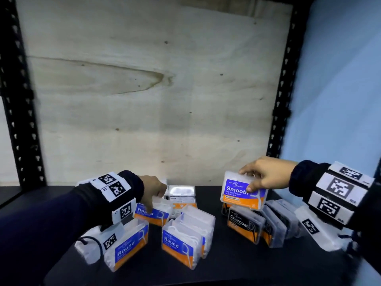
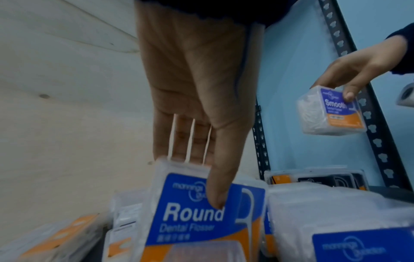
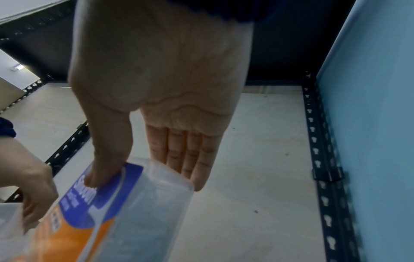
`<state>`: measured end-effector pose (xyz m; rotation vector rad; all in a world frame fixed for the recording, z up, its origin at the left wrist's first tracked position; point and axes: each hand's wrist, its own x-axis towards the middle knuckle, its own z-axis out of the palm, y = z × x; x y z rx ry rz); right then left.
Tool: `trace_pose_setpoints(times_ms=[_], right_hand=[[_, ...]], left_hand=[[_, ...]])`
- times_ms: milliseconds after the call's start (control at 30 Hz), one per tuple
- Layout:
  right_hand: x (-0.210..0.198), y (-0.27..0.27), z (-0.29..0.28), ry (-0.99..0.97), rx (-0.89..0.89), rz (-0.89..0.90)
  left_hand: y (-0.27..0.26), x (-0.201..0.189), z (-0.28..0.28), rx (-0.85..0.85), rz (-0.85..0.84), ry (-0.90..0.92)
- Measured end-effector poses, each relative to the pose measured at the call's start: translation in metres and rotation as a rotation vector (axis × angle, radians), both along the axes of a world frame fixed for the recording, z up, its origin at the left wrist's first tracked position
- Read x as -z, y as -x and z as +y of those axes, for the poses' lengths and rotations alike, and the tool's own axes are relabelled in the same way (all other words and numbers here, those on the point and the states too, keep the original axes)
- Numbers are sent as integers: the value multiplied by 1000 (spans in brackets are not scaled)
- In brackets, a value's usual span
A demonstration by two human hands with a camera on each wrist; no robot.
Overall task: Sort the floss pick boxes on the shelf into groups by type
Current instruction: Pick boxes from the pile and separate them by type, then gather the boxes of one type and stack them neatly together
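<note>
My right hand (image 1: 266, 176) pinches a clear "Smooth" floss pick box (image 1: 243, 193), thumb on its blue label and fingers behind, lifted above the "Charcoal" boxes (image 1: 245, 223) at the right of the black shelf. The same Smooth box (image 3: 107, 212) shows tilted in the right wrist view. My left hand (image 1: 153, 193) grips a "Round" box (image 1: 153, 214) at mid-left, thumb on its blue label (image 2: 201, 212) and fingers behind its top edge. Two more Round boxes (image 1: 127, 246) (image 1: 181, 244) stand in front.
Flat-lying boxes (image 1: 181, 195) sit behind at the centre of the shelf (image 1: 226, 265). A plywood back panel (image 1: 154, 89) closes the rear, black perforated uprights (image 1: 282, 96) flank it, and a blue wall (image 1: 338, 79) stands at the right.
</note>
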<state>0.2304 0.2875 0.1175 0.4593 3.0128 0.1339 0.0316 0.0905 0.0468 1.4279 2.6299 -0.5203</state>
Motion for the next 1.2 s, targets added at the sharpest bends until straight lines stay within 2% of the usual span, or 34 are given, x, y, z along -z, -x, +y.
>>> trace_pose_setpoints(times_ms=[167,300,433,567,767,900,1000,1200], right_hand=[[2,-13,16,5,46,-1],[7,-15,17,17,63,-22],[5,-3,-2,43,20,-29],[-1,25,-42,47,-106,40],[5,88,-134,150,-313,186],[20,130,-206,220,-414,177],[36,159,-254,219,-460,146],[69,202,-311,226,-419,90]], left_hand=[[3,10,6,44,-72,125],[6,11,4,48,-135,146],[7,0,-14,23,-173,14],[7,-6,-59,-29,-71,-157],[-6,24,-158,-318,70,-215],[-7,66,-215,-604,92,-275],[-5,99,-239,-759,127,-343],[-6,138,-250,-992,-53,-485]])
